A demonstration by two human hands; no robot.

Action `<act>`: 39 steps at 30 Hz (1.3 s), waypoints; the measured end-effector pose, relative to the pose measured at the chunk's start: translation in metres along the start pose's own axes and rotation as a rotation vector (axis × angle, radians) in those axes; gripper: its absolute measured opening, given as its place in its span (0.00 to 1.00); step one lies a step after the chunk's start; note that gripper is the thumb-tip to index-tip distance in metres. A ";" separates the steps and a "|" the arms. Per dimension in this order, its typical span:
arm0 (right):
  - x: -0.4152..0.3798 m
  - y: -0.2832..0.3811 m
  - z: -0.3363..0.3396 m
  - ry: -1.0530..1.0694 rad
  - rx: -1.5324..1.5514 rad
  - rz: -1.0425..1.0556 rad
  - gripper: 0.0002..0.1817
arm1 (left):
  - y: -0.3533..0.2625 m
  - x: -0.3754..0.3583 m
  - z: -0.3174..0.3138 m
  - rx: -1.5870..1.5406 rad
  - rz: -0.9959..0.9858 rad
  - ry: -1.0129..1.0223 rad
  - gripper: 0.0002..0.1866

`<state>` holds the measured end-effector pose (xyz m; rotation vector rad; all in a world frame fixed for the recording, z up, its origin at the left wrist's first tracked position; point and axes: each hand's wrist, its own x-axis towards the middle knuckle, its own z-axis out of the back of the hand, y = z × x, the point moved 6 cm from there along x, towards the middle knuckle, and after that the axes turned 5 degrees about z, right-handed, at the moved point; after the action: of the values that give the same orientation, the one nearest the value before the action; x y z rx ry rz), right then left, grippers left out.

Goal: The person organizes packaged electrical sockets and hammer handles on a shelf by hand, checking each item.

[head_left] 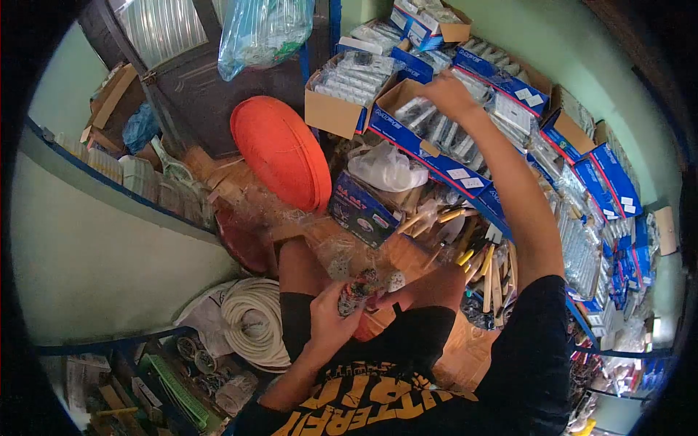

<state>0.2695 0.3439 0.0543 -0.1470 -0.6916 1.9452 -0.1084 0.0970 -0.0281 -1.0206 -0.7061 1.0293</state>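
My left hand [333,318] is closed around a bundle of small dark, speckled pieces [355,292] that look wrapped in clear plastic; their kind I cannot make out. Beside it, over my lap, is a pale piece with dark dots [396,280]. My right arm stretches up to the shelf, where my right hand [447,94] is over an open blue-and-brown cardboard box [396,131]. Its fingers are curled down, close to the plastic-wrapped items [440,131] in that box. Whatever lies between those fingers is hidden.
More boxes of wrapped goods [356,76] fill the shelf. Below it are a dark printed carton [360,211] and several wooden-handled tools [491,272]. A large orange roll [280,152] stands ahead, a coiled white hose [254,320] at left. A plastic bag [265,36] hangs above.
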 end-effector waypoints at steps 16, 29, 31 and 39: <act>0.015 0.020 -0.009 0.424 0.040 -0.054 0.13 | 0.045 -0.015 0.007 0.010 0.119 0.064 0.19; 0.044 0.049 -0.018 0.535 0.636 0.039 0.25 | 0.047 -0.011 0.020 -0.022 0.134 0.081 0.18; 0.046 0.048 -0.024 0.566 0.671 0.021 0.26 | 0.053 -0.013 0.021 -0.060 0.151 0.064 0.18; 0.049 0.041 -0.011 0.503 0.693 0.100 0.21 | 0.053 -0.016 0.032 -0.074 0.170 0.053 0.18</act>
<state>0.2180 0.3771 0.0330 -0.2285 0.3310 2.0192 -0.1602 0.1014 -0.0646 -1.1842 -0.6255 1.1248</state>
